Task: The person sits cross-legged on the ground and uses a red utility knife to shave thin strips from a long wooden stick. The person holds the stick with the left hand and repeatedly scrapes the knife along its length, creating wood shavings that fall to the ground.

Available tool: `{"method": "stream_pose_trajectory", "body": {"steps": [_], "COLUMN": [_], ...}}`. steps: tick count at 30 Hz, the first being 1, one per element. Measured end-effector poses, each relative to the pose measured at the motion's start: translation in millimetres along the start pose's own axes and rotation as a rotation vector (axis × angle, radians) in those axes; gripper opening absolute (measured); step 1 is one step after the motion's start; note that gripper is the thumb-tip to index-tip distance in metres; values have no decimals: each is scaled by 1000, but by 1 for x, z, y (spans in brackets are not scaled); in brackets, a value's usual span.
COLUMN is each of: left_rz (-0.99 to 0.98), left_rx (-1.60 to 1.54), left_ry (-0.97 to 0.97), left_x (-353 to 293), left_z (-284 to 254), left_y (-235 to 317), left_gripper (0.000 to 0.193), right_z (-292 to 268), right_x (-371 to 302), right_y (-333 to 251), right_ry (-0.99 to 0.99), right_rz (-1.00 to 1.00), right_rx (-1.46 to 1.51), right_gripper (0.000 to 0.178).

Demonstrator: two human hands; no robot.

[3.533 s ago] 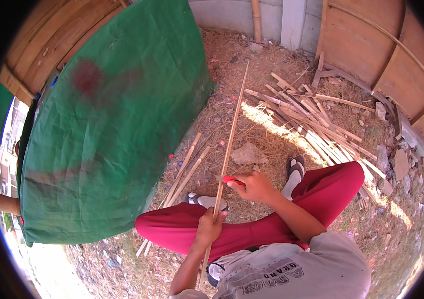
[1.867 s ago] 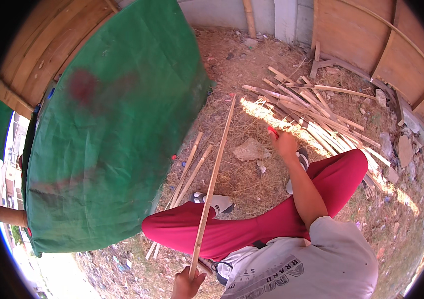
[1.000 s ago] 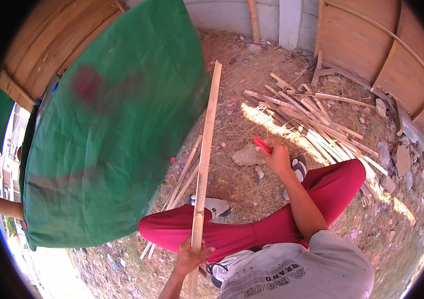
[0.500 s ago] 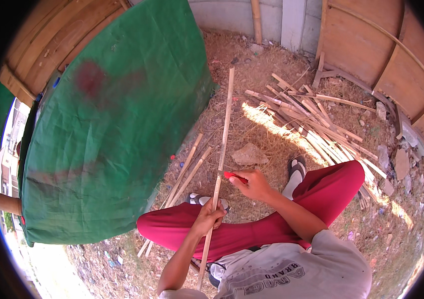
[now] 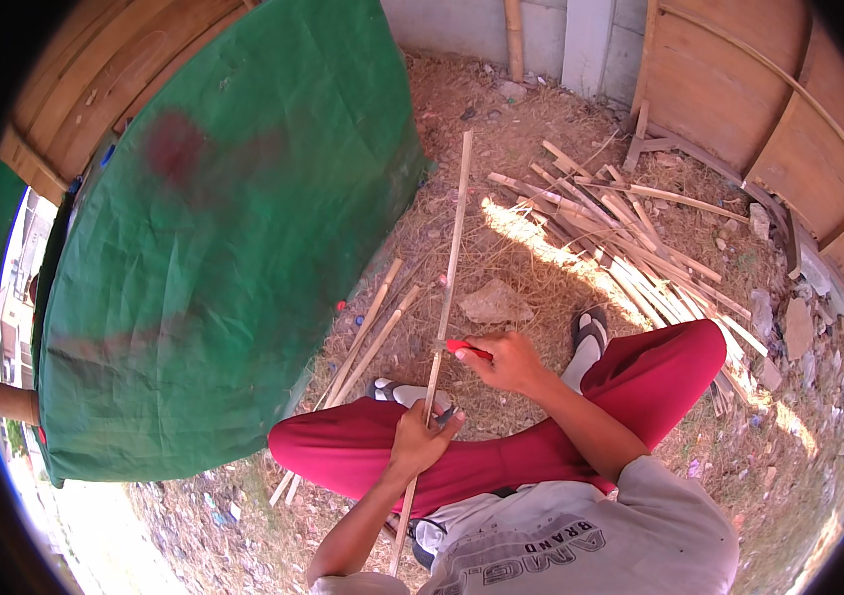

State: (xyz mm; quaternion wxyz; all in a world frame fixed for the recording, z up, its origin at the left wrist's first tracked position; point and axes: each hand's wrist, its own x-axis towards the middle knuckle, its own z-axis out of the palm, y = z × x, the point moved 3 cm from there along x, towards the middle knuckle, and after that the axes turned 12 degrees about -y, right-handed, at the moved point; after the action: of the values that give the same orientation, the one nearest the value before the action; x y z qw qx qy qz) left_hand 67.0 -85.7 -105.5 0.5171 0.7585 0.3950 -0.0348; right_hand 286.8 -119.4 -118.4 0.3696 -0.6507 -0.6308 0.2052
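A long, thin bamboo strip (image 5: 454,233) runs from my lap up and away, its far end leaning slightly right. My left hand (image 5: 420,442) is wrapped round its lower part, in front of my crossed legs, with the thumb on the right side. Farther up the strip, my right hand (image 5: 507,363) grips a red-handled knife (image 5: 467,349). The short blade lies at the strip's right edge and seems to touch it.
A heap of bamboo strips (image 5: 640,238) lies at the right, beyond my right foot. A few more strips (image 5: 367,327) rest at the left by a green tarpaulin (image 5: 214,297). A flat stone (image 5: 496,303) sits ahead. Wooden panels (image 5: 739,89) stand at far right.
The strip's far end has shifted slightly right. My left hand has changed its hold a little, its thumb now sticking out more. The knife stays at about the same place.
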Motion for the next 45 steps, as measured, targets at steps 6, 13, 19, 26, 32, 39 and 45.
{"method": "stream_pose_trajectory", "body": {"steps": [6, 13, 19, 26, 32, 39, 45], "left_rz": [-155, -168, -181, -215, -199, -223, -220], "left_rx": [92, 181, 187, 164, 195, 196, 195], "left_ry": [29, 91, 93, 100, 100, 58, 41], "left_x": [-8, -17, -16, -12, -11, -14, -17], "left_z": [7, -1, -1, 2, 4, 11, 5], "left_y": [-7, -12, -14, -10, -14, -12, -7], "left_gripper": [33, 20, 18, 17, 17, 19, 19], "right_z": [4, 7, 12, 14, 16, 7, 14], "right_x": [-6, -6, -7, -8, -7, -4, -4], "right_y": [-3, -12, -9, -4, -4, 18, 20], "right_ry": [-51, -35, -65, 17, 1, -38, 34], "right_rz": [47, 75, 133, 100, 128, 255, 197], "right_rx": [-112, -162, -174, -153, -168, -195, -213], "right_gripper": [35, 36, 36, 38, 38, 39, 39]}}
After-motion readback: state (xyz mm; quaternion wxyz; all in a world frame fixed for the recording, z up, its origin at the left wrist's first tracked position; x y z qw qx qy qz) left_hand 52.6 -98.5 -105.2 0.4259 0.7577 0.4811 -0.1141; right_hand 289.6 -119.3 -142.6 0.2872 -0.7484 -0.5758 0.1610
